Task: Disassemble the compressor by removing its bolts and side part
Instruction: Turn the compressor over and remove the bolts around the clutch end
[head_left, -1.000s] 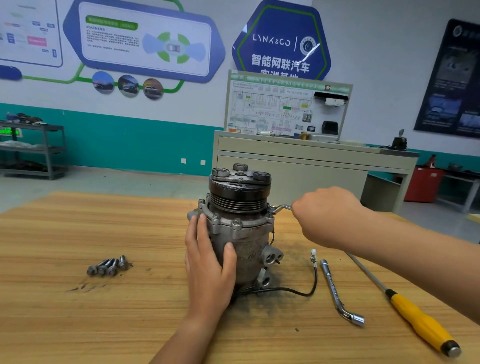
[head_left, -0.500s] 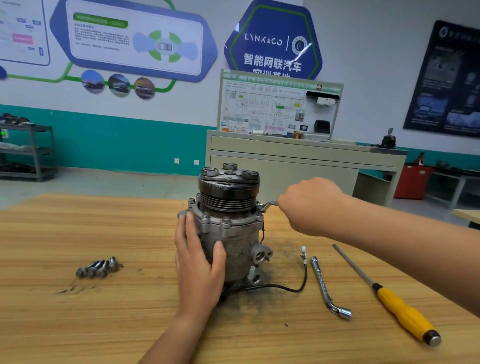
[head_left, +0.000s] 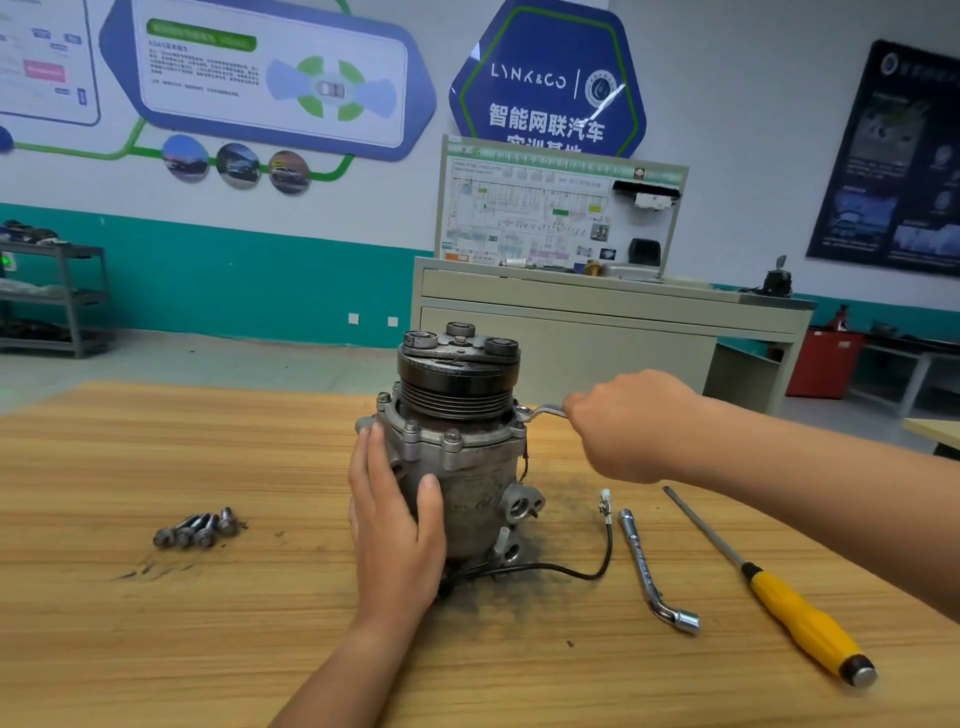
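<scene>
Head view. Seeing compressor (head_left: 462, 467) upright at middle of table (head_left: 156, 649), pulley end up, sitting on a patch of dark grime.

Left hand (head_left: 395, 525) flat against left-front of housing, fingers straight, thumb spread across the front. Pressing, not wrapped round.

Right hand (head_left: 628, 426) fisted round handle of small wrench (head_left: 543, 412). Wrench head seated on flange at compressor's right edge, just below pulley. Can't make out the bolt head under it. Flange bolts (head_left: 452, 439) visible in place along the front of the flange.

Four loose bolts (head_left: 195, 530) bunched side by side on table, well left of compressor.

Black cable (head_left: 582, 574) running from compressor base off to the right, curling up to a white connector (head_left: 605, 503). Just right of that, L-shaped socket wrench (head_left: 652, 571) lying flat. Further right, yellow-handled screwdriver (head_left: 779, 592), tip pointing away, shaft passing under right forearm. Neither touched.
</scene>
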